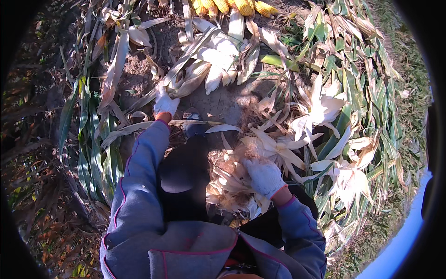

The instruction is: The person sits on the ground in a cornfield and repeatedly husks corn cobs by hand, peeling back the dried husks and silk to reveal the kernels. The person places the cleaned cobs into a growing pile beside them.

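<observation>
My left hand (166, 104), in a white knit glove, reaches forward to the end of a corn ear in its dry husk (192, 79). Its fingertips meet the husk and a dry leaf, but their grip is partly hidden. In the same kind of glove, my right hand (265, 177) is low between my knees, closed at a tuft of brown corn silk (250, 150). Loose pale husks (224, 176) lie beside and under that hand. Beyond it, an opened husk (278, 148) spreads its leaves on the ground.
Bare yellow corn ears (244, 7) lie in a pile at the far edge. Cut green and dry cornstalks (369, 94) line the right side, and more green leaves (92, 150) are on the left. Opened husks (322, 108) are scattered on the soil. My shoe (193, 127) is near my left hand.
</observation>
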Demonstrator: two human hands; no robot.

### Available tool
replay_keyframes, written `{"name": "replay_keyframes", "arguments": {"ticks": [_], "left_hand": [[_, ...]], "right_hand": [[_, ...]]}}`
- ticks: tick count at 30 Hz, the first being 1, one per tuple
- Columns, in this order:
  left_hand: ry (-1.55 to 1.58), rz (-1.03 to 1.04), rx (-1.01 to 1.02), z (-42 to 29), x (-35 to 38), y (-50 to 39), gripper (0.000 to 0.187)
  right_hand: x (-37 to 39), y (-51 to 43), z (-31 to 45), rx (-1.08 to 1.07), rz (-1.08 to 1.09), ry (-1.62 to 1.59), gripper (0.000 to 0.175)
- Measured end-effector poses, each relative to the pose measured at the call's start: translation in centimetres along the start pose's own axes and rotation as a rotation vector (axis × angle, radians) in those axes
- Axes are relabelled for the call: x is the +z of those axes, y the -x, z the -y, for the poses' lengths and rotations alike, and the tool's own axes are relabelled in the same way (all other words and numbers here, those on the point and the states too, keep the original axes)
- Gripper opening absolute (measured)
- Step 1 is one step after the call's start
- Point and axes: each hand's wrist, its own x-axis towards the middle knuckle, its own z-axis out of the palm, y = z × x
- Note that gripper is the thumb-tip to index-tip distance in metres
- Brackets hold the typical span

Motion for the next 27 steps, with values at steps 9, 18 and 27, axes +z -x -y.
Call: {"name": "replay_keyframes", "arguments": {"ticks": [9, 18, 27], "left_hand": [[-0.385, 0.005, 0.106, 0.6, 0.9, 0.3, 0.068], [-0.114, 0.157, 0.265, -2.0, -1.7, 5.1, 0.066], [0.494, 0.185, 0.767, -16.8, -13.0, 11.2, 0.082]], "right_hand": [[0.3, -0.2, 0.3, -0.016, -0.052, -0.019, 0.024], [1.5, 0.4, -1.7, -0.027, -0.192, -0.072, 0.022], [-4.3, -0.2, -3.3, 0.145, -0.734, -0.652, 0.041]]}}
